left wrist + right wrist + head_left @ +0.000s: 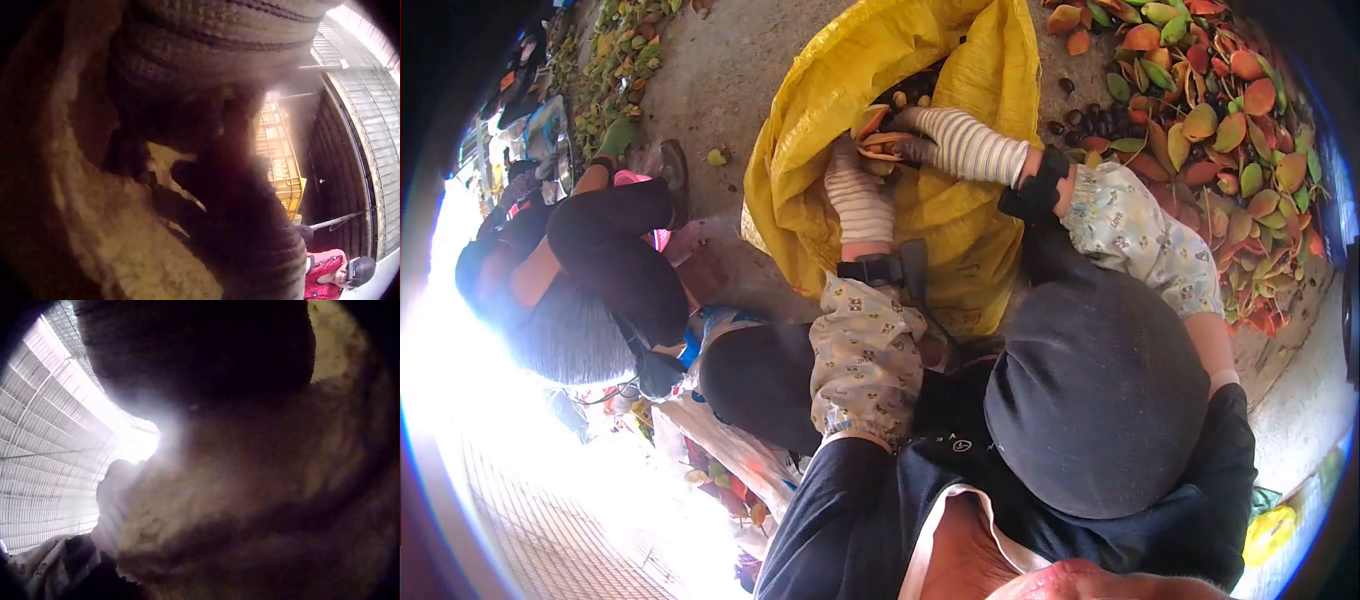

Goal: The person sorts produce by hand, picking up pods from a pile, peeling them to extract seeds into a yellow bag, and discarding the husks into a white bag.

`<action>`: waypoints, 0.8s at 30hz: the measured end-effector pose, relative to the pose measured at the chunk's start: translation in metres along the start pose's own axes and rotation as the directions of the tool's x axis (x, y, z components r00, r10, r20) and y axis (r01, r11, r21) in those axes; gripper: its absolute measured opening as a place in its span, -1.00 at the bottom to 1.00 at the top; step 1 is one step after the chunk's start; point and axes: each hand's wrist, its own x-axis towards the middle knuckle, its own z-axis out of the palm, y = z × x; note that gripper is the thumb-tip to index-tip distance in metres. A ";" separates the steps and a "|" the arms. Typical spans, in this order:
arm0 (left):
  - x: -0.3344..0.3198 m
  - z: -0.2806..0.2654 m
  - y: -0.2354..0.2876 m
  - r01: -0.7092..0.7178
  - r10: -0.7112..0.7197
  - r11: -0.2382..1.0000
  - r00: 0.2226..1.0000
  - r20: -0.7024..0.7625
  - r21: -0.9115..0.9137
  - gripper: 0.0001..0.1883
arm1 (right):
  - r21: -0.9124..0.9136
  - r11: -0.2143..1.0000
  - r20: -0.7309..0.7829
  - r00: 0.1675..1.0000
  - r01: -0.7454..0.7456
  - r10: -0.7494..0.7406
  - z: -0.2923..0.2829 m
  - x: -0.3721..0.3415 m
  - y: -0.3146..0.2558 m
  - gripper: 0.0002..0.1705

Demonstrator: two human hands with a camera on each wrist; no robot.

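Observation:
In the head view, both hands wear striped gloves and meet over the open mouth of a yellow sack (810, 110). The left hand (860, 195) grips an orange, split-looking husk (884, 143) from the near left side. From the right, the right hand (970, 145) pinches the same husk with its dark fingertips. Brown and dark rounded pieces (915, 98) lie in the sack just beyond the fingers. Both wrist views are dark: the left one shows gloved fingers close to yellow sack cloth (125, 244), while the right one hides the fingertips.
Red, orange and green husks (1200, 130) are heaped on the floor at the right, with dark seeds (1090, 122) beside them. Another person (600, 250) sits at the left near more husks (615, 60). Yellow crates (281, 162) stand in the left wrist view.

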 end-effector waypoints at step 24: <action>0.007 -0.012 0.001 -0.298 0.394 0.717 0.919 -0.014 0.630 -0.66 | -0.378 0.876 -0.034 0.942 0.298 -0.335 0.005 -0.005 -0.025 -0.39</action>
